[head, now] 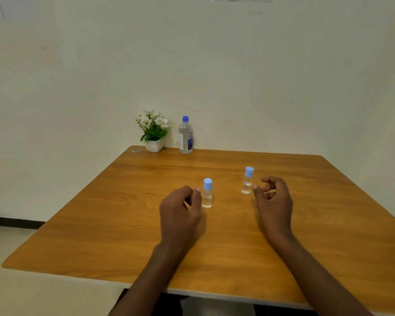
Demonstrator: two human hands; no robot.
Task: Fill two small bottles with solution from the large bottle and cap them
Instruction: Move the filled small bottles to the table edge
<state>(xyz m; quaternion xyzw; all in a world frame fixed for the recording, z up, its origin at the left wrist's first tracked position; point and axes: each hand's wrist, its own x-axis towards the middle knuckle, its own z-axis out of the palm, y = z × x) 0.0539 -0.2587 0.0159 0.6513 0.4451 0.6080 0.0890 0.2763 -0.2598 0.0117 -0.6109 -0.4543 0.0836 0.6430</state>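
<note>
Left hand [180, 208] loosely curled, empty, just beside near bottle [207, 193], right hand [273, 197] likewise empty beside far bottle [247, 180], both capped, upright on table [100, 224]

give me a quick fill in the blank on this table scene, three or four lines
1. Each small bottle wears a light ____ cap.
2. The large bottle stands beside a potted ____.
3. The table top is made of ____.
4. The hands, left and right, hold ____.

Missing words: blue; plant; wood; nothing
</note>
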